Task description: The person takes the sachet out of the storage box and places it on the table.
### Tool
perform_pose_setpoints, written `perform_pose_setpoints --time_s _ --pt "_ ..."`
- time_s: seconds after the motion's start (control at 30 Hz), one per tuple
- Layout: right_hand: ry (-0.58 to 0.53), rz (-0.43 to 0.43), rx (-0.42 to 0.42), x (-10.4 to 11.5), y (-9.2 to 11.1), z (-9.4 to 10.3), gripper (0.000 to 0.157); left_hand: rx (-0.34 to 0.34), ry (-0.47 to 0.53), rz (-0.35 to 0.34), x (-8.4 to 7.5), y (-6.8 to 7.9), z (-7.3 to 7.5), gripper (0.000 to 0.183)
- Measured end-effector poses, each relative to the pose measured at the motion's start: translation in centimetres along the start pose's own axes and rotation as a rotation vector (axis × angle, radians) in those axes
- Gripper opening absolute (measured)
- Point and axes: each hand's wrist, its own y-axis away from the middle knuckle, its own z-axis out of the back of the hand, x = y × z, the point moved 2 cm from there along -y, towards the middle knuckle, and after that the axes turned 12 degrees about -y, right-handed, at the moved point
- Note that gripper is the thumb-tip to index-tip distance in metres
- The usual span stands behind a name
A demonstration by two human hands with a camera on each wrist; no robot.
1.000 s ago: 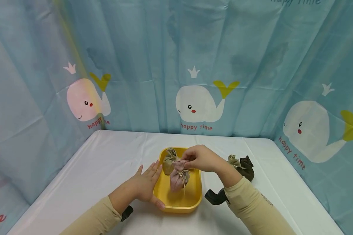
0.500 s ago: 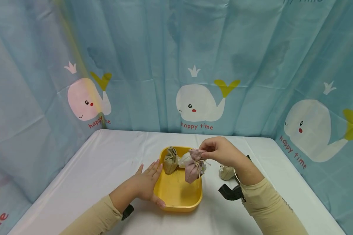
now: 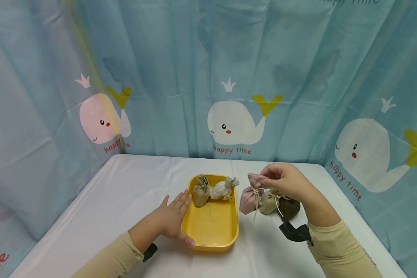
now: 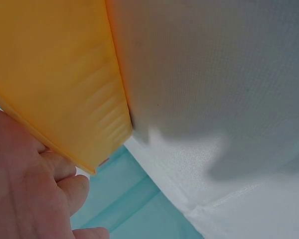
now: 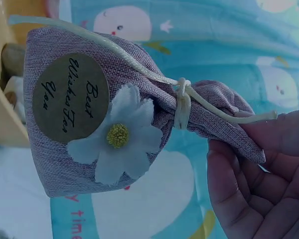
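My right hand pinches the gathered top of a pink cloth sachet, just right of the yellow tray. In the right wrist view the sachet shows a white flower, a round "Best Wishes For You" label and a pale cord round its neck. My left hand rests with spread, straight fingers against the tray's left side; in the left wrist view its fingers lie at the tray's edge. Inside the tray, at the far end, are an olive-beige sachet and a white sachet.
Right of the tray, a beige sachet and a dark brown sachet lie side by side on the white tablecloth, partly behind the right hand and pink sachet. A blue whale-print curtain rises behind the table.
My right hand has carried the pink sachet from over the tray to the right, past its edge. The white sachet in the tray has come into view. The left hand has stayed put.
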Motion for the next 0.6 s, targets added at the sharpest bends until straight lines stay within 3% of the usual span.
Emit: perform_pose_setpoints --time_s 0.2,0.6 --pt "0.014 -0.049 -0.029 -1.3 1.3 1.0 0.008 -0.006 0.005 -0.001 0.0 0.0 -0.1 0.14" --pt "-0.018 -0.135 -0.001 -4.3 2.7 1.0 0.006 0.005 -0.008 0.0 0.0 -0.1 -0.1 0.141"
